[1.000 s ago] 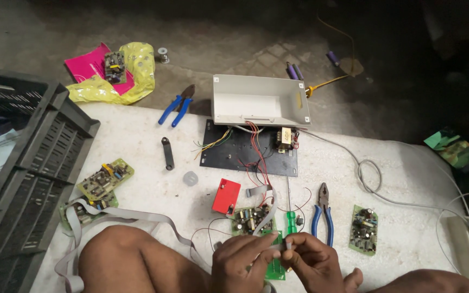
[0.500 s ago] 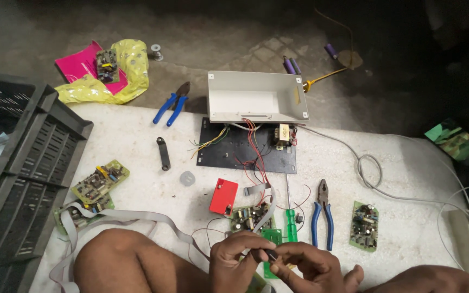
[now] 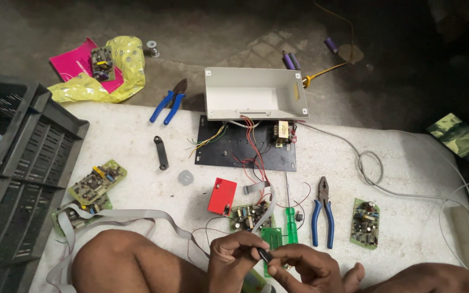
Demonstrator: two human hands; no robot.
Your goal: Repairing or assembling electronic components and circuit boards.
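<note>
My left hand (image 3: 235, 259) and my right hand (image 3: 306, 269) meet at the bottom centre, above my knees. Between their fingertips they pinch a small black component (image 3: 264, 254). Just beyond the hands lies a green perforated board (image 3: 271, 236), partly hidden by my fingers. A green-handled screwdriver (image 3: 290, 223) lies beside it. A populated circuit board (image 3: 247, 215) with loose red and black wires sits a little further out, next to a red box (image 3: 222, 195).
Blue-handled pliers (image 3: 322, 216) and another circuit board (image 3: 366, 223) lie to the right. A black baseplate (image 3: 218, 154) with a transformer and a white casing (image 3: 253, 96) are ahead. A black crate (image 3: 14, 173), two boards (image 3: 96, 183) and grey ribbon cable (image 3: 123, 214) are at left.
My hands have drawn closer together and slightly lower, with the small black component now pinched between the fingertips. The things on the surface have not moved.
</note>
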